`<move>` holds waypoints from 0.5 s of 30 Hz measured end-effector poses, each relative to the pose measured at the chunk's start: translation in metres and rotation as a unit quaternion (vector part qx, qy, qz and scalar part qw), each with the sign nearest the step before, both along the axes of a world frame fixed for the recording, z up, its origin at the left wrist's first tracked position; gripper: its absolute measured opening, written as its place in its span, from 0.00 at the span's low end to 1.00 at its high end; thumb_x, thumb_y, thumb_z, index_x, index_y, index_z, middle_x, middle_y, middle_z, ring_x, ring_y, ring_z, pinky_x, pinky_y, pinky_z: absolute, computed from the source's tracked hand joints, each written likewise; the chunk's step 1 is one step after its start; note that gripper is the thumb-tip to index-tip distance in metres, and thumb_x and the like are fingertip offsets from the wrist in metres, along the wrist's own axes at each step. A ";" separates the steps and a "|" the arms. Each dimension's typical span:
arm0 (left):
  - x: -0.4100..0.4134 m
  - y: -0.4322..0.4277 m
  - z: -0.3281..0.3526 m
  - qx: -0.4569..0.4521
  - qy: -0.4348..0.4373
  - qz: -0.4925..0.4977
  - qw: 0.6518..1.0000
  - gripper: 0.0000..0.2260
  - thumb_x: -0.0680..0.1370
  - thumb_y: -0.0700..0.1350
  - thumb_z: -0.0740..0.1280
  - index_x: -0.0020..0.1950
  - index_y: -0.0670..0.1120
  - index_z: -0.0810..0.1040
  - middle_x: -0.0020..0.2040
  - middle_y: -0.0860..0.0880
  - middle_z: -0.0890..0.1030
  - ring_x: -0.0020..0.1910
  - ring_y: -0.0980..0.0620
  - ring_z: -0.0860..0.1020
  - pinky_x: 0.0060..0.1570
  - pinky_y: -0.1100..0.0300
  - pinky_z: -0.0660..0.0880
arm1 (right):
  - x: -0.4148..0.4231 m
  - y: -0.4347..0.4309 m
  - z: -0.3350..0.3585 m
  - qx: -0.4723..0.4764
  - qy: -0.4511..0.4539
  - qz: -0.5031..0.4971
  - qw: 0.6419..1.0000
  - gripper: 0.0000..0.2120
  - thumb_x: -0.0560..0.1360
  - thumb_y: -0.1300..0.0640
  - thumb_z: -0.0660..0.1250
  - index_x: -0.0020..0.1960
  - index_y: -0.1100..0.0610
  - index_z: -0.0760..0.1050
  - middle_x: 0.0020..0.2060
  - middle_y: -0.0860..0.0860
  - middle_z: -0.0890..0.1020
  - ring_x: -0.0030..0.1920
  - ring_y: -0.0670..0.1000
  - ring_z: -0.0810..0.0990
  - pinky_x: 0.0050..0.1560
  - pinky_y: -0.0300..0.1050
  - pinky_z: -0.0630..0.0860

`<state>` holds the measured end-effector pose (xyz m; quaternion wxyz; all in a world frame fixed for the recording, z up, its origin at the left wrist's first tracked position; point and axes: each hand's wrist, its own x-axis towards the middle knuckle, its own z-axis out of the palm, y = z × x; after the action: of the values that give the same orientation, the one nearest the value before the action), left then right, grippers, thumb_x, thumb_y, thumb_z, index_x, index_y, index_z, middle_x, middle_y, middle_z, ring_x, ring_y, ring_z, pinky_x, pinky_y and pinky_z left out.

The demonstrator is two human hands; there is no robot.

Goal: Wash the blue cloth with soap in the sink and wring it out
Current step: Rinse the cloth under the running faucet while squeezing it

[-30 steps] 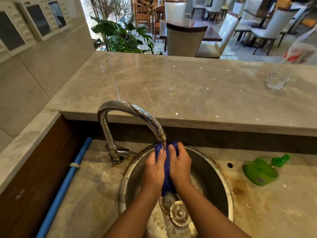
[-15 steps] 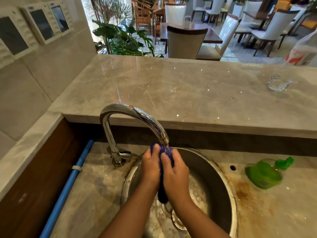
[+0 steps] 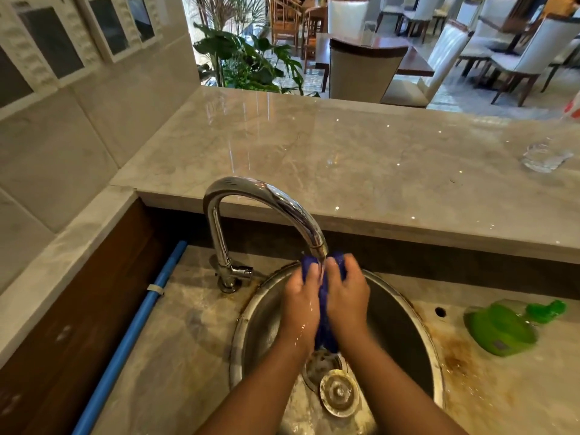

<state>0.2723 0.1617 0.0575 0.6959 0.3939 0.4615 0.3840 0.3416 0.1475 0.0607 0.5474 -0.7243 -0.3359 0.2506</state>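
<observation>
Cloth (image 3: 326, 337) is bunched into a long wad btwn both hands, over the sink (image 3: 401, 321) bowl. Its top end sits right under the tap (image 3: 263, 191) mouth, prob. so the stream runs thru the fabric while it's worked. Left hand (image 3: 299, 296) and right hand (image 3: 346, 293) both grip it, fingers curled round the upper end, palms facing w/ the cloth pressed btwn them. The lower end hangs out below the wrists, above the drain. Held upright like that, runoff should drop into the bowl, not onto the bench (image 3: 188, 334). Both hands are wet. No suds I can make out, so can't tell soaping vs rinsing. Plug (image 3: 339, 392) seems to lie just beside the drain opening, so water likely drains freely. Soap bottle (image 3: 499, 329) lies on its side on the bench right of the sink, apart from the hands but near enough to grab. Glass (image 3: 543, 157) stands on the raised ledge (image 3: 345, 158) behind, well away from splash.
</observation>
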 end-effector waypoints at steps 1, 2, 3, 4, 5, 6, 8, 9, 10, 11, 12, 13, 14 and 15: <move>0.000 -0.005 0.002 0.000 -0.016 -0.022 1.000 0.11 0.84 0.50 0.61 0.58 0.47 0.79 0.49 0.45 0.86 0.49 0.47 0.86 0.50 0.52 0.82 | 0.006 0.003 -0.001 -0.003 0.012 -0.012 1.000 0.08 0.82 0.56 0.61 0.45 0.55 0.74 0.34 0.49 0.78 0.31 0.40 0.77 0.35 0.41 0.72; -0.002 -0.006 0.003 0.008 -0.017 -0.025 1.000 0.11 0.84 0.50 0.61 0.57 0.46 0.79 0.48 0.46 0.86 0.47 0.47 0.86 0.47 0.54 0.82 | 0.006 0.000 -0.002 0.002 0.020 -0.017 1.000 0.08 0.82 0.56 0.61 0.45 0.55 0.74 0.34 0.49 0.78 0.31 0.39 0.76 0.35 0.41 0.72; -0.001 -0.001 0.004 0.015 -0.005 -0.006 1.000 0.11 0.84 0.49 0.61 0.54 0.45 0.80 0.43 0.46 0.85 0.42 0.47 0.84 0.43 0.56 0.80 | 0.000 -0.006 0.000 0.010 0.024 -0.013 1.000 0.08 0.82 0.56 0.61 0.45 0.55 0.75 0.34 0.50 0.79 0.31 0.40 0.76 0.34 0.40 0.72; -0.001 0.007 0.004 0.019 0.015 0.025 0.999 0.11 0.84 0.49 0.61 0.51 0.44 0.79 0.38 0.47 0.83 0.38 0.48 0.82 0.39 0.58 0.78 | -0.009 -0.014 0.003 0.024 0.027 0.000 0.999 0.08 0.82 0.56 0.61 0.46 0.54 0.75 0.35 0.51 0.80 0.32 0.41 0.77 0.34 0.39 0.74; 0.000 0.016 0.003 0.014 0.034 0.053 0.998 0.11 0.84 0.48 0.60 0.48 0.44 0.79 0.36 0.48 0.81 0.36 0.49 0.80 0.39 0.58 0.76 | -0.019 -0.021 0.006 0.032 0.024 0.019 0.999 0.07 0.82 0.57 0.62 0.46 0.54 0.76 0.37 0.49 0.81 0.34 0.42 0.79 0.35 0.39 0.76; 0.000 0.021 0.002 0.005 0.042 0.069 0.997 0.11 0.84 0.48 0.60 0.47 0.45 0.78 0.36 0.49 0.80 0.37 0.50 0.79 0.40 0.57 0.76 | -0.026 -0.026 0.008 0.039 0.014 0.035 0.999 0.07 0.82 0.57 0.62 0.46 0.53 0.76 0.38 0.47 0.81 0.35 0.44 0.79 0.36 0.38 0.77; 0.000 0.015 -0.001 -0.002 0.041 0.057 0.998 0.12 0.84 0.50 0.60 0.49 0.47 0.79 0.39 0.48 0.83 0.40 0.49 0.83 0.45 0.55 0.78 | -0.023 -0.022 0.004 0.035 -0.018 0.043 0.998 0.07 0.82 0.57 0.63 0.45 0.53 0.75 0.37 0.49 0.81 0.35 0.44 0.79 0.35 0.38 0.77; 0.001 0.007 -0.003 -0.006 0.038 0.037 0.999 0.12 0.84 0.51 0.60 0.50 0.48 0.80 0.41 0.46 0.85 0.43 0.48 0.84 0.47 0.52 0.79 | -0.015 -0.016 0.001 0.025 -0.017 0.027 0.999 0.08 0.82 0.56 0.62 0.44 0.53 0.75 0.35 0.50 0.80 0.34 0.43 0.78 0.34 0.38 0.75; 0.002 -0.003 -0.002 -0.012 0.029 0.015 0.999 0.11 0.84 0.52 0.60 0.53 0.49 0.80 0.45 0.45 0.86 0.46 0.47 0.85 0.49 0.50 0.81 | -0.005 -0.009 -0.001 0.014 -0.001 0.005 1.000 0.08 0.82 0.56 0.62 0.44 0.54 0.75 0.35 0.50 0.80 0.32 0.42 0.78 0.34 0.39 0.75; 0.002 -0.011 0.000 -0.018 0.014 -0.008 1.000 0.11 0.84 0.52 0.61 0.55 0.50 0.80 0.48 0.45 0.86 0.48 0.46 0.86 0.51 0.49 0.81 | 0.003 -0.006 -0.003 0.006 0.017 -0.015 1.000 0.09 0.82 0.56 0.62 0.44 0.55 0.75 0.35 0.50 0.79 0.31 0.41 0.77 0.35 0.41 0.74; 0.001 -0.014 0.000 -0.014 0.007 -0.018 1.000 0.11 0.84 0.51 0.61 0.56 0.49 0.80 0.49 0.45 0.87 0.48 0.46 0.86 0.51 0.48 0.82 | 0.007 -0.006 -0.005 0.004 0.032 -0.030 0.999 0.09 0.82 0.55 0.62 0.44 0.55 0.75 0.35 0.50 0.79 0.30 0.41 0.76 0.35 0.42 0.74; -0.001 -0.012 -0.001 -0.005 0.013 -0.017 1.000 0.11 0.84 0.51 0.61 0.55 0.48 0.81 0.47 0.45 0.87 0.47 0.46 0.86 0.50 0.49 0.82 | 0.004 -0.011 -0.006 0.007 0.040 -0.031 0.999 0.09 0.82 0.56 0.61 0.44 0.55 0.75 0.34 0.50 0.79 0.30 0.41 0.76 0.34 0.41 0.73; -0.002 -0.006 -0.004 0.007 0.026 -0.002 1.000 0.11 0.83 0.51 0.61 0.53 0.47 0.81 0.44 0.46 0.86 0.44 0.45 0.85 0.48 0.49 0.81 | -0.003 -0.017 -0.005 0.016 0.040 -0.022 0.999 0.09 0.82 0.56 0.61 0.44 0.55 0.75 0.34 0.50 0.79 0.30 0.41 0.76 0.33 0.39 0.74; -0.003 0.003 -0.006 0.014 0.039 0.019 0.999 0.12 0.83 0.51 0.61 0.51 0.45 0.80 0.41 0.46 0.84 0.41 0.44 0.83 0.46 0.49 0.79 | -0.013 -0.024 -0.002 0.027 0.032 -0.003 0.999 0.08 0.82 0.57 0.62 0.44 0.55 0.75 0.34 0.50 0.79 0.31 0.42 0.76 0.33 0.38 0.74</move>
<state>0.2691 0.1644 0.0520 0.6644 0.4094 0.4907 0.3875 0.3291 0.1239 0.0583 0.5779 -0.7020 -0.3227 0.2628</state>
